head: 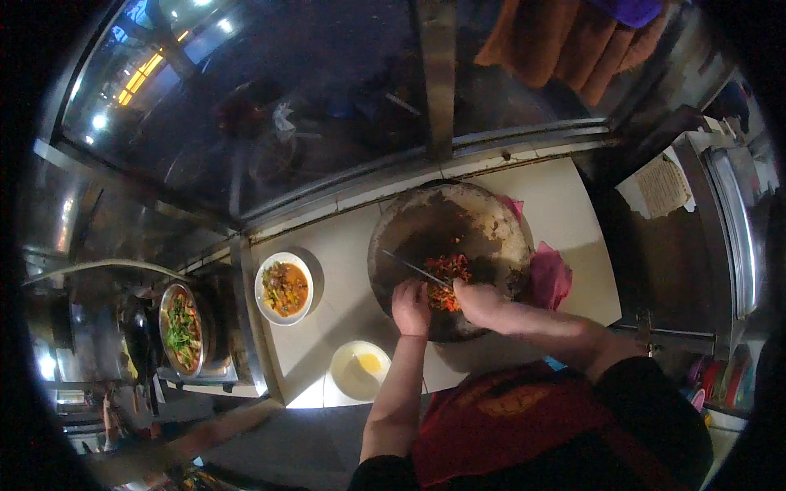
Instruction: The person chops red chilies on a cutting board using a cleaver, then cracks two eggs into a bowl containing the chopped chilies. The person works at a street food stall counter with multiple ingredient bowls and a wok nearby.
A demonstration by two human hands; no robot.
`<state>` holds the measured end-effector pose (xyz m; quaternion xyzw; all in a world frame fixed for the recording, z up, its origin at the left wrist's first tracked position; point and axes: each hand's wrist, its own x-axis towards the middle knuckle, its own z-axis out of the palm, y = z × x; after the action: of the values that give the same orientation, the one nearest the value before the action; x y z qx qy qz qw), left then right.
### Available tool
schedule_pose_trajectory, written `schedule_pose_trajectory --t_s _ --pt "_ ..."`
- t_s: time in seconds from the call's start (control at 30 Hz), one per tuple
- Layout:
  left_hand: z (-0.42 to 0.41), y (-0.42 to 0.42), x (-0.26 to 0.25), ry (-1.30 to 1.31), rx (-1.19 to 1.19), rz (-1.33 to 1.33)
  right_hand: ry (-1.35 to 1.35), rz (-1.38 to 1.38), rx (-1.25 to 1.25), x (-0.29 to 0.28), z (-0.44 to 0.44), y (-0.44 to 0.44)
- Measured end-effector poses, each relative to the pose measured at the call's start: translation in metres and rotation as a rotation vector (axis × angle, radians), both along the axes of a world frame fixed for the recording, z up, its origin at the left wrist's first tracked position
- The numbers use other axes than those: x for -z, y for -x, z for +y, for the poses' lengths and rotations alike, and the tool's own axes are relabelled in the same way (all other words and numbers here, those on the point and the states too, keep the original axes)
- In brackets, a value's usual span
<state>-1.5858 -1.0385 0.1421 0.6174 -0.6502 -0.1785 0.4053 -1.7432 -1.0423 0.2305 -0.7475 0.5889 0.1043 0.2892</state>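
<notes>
A large round chopping block [402, 230] sits on the tiled counter before me. Chopped red and orange peppers [451, 267] lie in a loose pile near its middle. My right hand [479, 302] grips a knife [408, 264], seen nearly edge-on as a thin line, its blade reaching to the upper left over the block. Beside the blade and to the left of the peppers rests my left hand [410, 307], its fingers curled at the blade's side; whether they touch it or hold anything is hidden.
Left of the block stand a bowl of cooked food in sauce [286, 288] and a pale bowl with something yellow [350, 383]. Farther left is an oval metal dish of food with greens [182, 331]. A pink plastic bag [548, 276] lies at right. Metal-framed glass [439, 80] bounds the counter's far side.
</notes>
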Motion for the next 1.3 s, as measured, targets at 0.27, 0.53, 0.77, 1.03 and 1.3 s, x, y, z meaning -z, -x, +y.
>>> schedule_pose_trajectory --t_s 0.27,0.53,0.77,1.03,1.3 --pt "-0.046 -0.049 -0.004 -0.034 -0.100 -0.110 0.000 -0.217 0.149 0.019 -0.005 0.035" --pt "-0.163 -0.054 0.016 -0.240 0.064 -0.253 0.323 -0.196 0.328 0.040 0.003 0.073" --pt "-0.180 -0.011 0.003 -0.397 -0.028 -0.111 0.219 -0.131 0.378 0.057 0.015 0.077" --pt "-0.099 -0.001 0.019 -0.193 -0.213 -0.165 0.287 -0.143 0.124 0.043 0.025 0.110" --pt "0.014 0.001 0.017 -0.209 -0.263 -0.087 0.030 0.001 0.006 0.020 0.043 0.109"
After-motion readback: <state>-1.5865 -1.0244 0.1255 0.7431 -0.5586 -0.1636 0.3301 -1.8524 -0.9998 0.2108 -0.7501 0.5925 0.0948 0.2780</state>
